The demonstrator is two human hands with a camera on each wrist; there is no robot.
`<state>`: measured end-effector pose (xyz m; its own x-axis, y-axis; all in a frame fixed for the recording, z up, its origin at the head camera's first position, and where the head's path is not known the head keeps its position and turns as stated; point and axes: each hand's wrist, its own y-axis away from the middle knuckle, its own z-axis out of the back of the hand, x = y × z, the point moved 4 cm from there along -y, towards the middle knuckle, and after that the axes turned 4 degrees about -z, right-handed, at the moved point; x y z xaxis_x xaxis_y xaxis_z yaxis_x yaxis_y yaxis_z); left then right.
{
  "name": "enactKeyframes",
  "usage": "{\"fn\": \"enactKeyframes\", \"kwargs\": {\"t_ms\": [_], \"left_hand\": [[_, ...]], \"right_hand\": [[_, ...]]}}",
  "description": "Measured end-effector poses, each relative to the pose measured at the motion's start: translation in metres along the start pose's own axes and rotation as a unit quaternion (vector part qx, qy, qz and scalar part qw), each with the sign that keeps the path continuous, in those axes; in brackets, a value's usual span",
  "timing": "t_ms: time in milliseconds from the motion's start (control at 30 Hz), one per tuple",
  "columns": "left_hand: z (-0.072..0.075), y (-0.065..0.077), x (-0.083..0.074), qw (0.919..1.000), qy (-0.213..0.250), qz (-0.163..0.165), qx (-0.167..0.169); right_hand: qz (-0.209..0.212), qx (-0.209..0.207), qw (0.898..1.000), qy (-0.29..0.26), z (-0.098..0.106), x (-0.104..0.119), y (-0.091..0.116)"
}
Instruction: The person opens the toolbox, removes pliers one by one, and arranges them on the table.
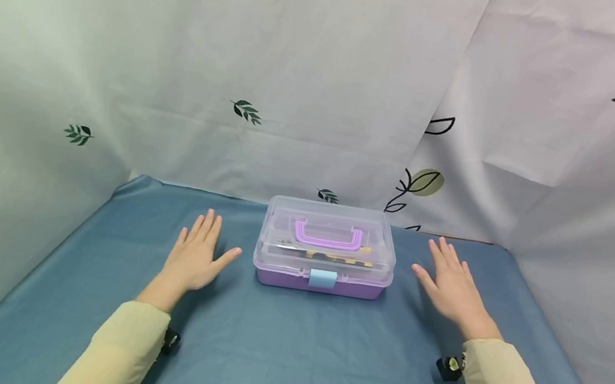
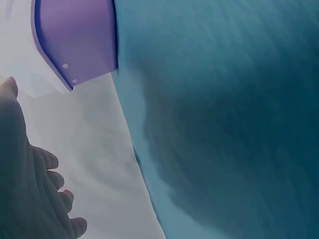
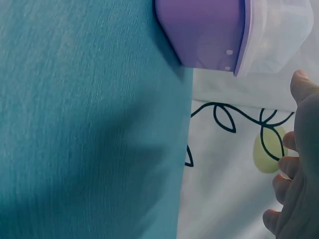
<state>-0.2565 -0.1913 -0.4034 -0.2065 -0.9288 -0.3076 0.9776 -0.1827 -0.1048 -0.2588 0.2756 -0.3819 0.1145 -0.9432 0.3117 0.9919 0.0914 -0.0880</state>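
Observation:
A purple storage box (image 1: 272, 277) with a clear lid stands at the back middle of the blue cloth. Its lid is down, with a purple carry handle (image 1: 327, 243) on top and a pale blue latch (image 1: 322, 279) in front. Yellow and black items show dimly through the plastic. To the box's left, my left hand (image 1: 193, 261) hovers over the cloth, fingers straight and thumb spread toward the box. On the other side my right hand (image 1: 453, 291) is held the same way, apart from the box. Both wrist views show a purple end of the box near the thumb.
Blue cloth (image 1: 284, 359) covers the table. White fabric printed with leaves (image 1: 246, 112) hangs behind and along both sides. A small black device (image 1: 449, 368) sits at the right wrist, and another (image 1: 171, 341) at the left.

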Motion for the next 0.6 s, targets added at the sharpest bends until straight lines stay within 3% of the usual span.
{"fn": "enactKeyframes", "kwargs": {"t_ms": [600], "left_hand": [[-0.007, -0.005, -0.01, 0.9994, 0.034, -0.001, -0.01]], "right_hand": [[0.012, -0.001, 0.997, -0.078, -0.006, 0.015, -0.004]]}}
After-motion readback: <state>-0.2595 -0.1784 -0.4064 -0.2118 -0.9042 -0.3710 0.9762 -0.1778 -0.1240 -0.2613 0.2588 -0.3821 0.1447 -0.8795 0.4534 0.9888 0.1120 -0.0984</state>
